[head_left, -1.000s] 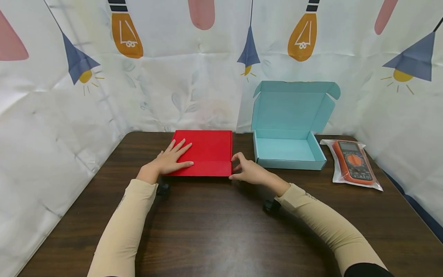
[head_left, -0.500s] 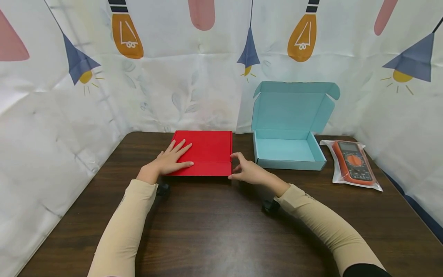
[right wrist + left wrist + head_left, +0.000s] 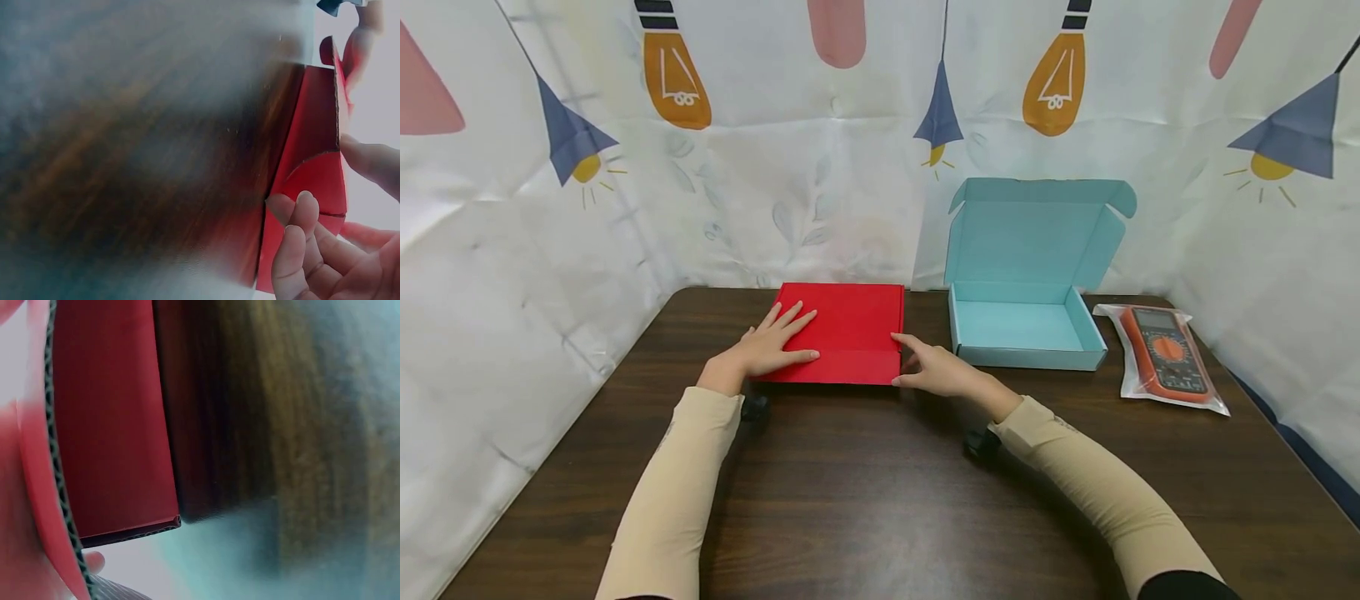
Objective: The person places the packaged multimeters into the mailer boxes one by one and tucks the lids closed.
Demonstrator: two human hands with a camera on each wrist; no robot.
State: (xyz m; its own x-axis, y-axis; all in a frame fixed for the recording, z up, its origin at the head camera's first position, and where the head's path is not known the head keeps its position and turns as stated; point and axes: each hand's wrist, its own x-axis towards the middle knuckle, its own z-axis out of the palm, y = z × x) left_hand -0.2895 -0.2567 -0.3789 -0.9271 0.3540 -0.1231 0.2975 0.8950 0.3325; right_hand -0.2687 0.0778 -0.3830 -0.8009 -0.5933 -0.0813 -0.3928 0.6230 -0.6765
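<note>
The red cardboard box (image 3: pixel 857 312) lies at the back of the table, its lid lowered over the base. My left hand (image 3: pixel 763 346) rests on the left part of the lid with fingers spread. At the front right corner, my right hand (image 3: pixel 936 369) holds the lid's edge, index finger over the top and thumb at the front. In the right wrist view, curled fingers (image 3: pixel 300 219) lie against a rounded side flap (image 3: pixel 315 178). The left wrist view shows the red front wall (image 3: pixel 112 425) beneath the lid's corrugated edge (image 3: pixel 55 444), with a gap between them.
A light blue cardboard box (image 3: pixel 1026 321) stands with its lid raised to the right of the red one. Farther right lies an orange multimeter (image 3: pixel 1168 348) in a clear plastic bag. The dark wood table (image 3: pixel 850 483) stretches toward me; a printed curtain (image 3: pixel 850 200) hangs behind.
My right hand has shifted slightly left, and its index finger has come from the box's side onto the lid's right edge. The left hand keeps its place.
</note>
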